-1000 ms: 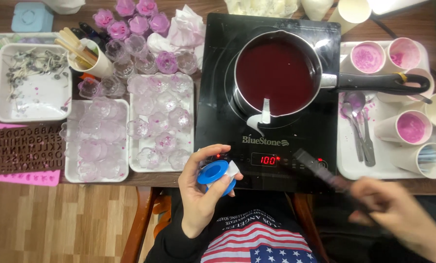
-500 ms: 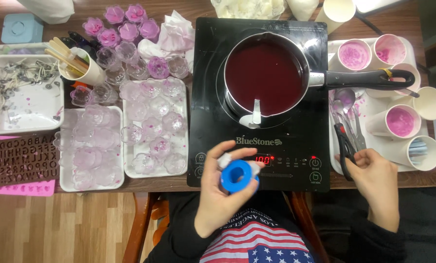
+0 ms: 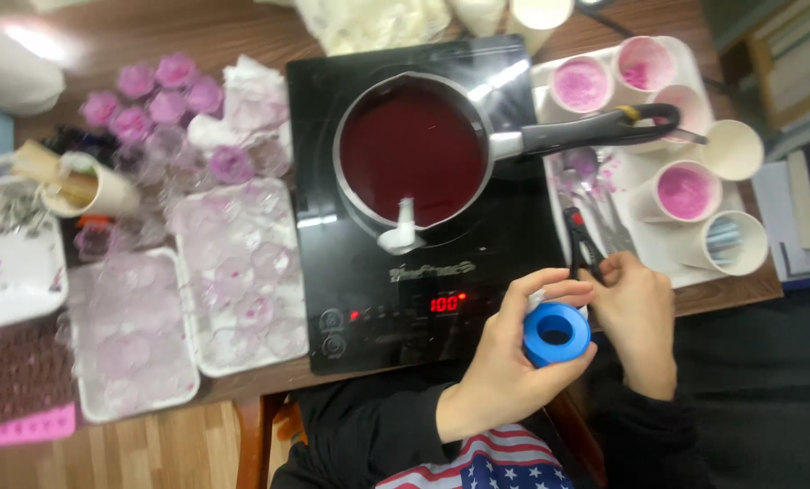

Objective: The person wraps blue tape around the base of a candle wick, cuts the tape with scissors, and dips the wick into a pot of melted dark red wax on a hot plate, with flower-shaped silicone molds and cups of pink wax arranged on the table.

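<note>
My left hand (image 3: 500, 367) grips a blue roll of tape (image 3: 555, 334) at the table's front edge, just in front of the black induction cooktop (image 3: 369, 272). My right hand (image 3: 638, 317) is beside the roll, its curled fingers on the handle end of black scissors (image 3: 581, 237). The scissors lie with their blades pointing away, on the white tray (image 3: 695, 272) at the right. On the cooktop stands a steel saucepan (image 3: 414, 149) of dark red liquid. Its black handle (image 3: 595, 131) points right, and a white spoon (image 3: 400, 234) leans on its near rim.
Paper cups (image 3: 684, 193) with pink powder and some spoons stand on the right tray. Left of the cooktop are white trays of clear moulds (image 3: 242, 272), purple flower shapes (image 3: 156, 95), a cup of wooden sticks (image 3: 79, 186) and a pink mat (image 3: 20, 426).
My right hand carried the scissors from the table's front right onto the right tray. My left hand moved right with the blue roll, and both hands now meet.
</note>
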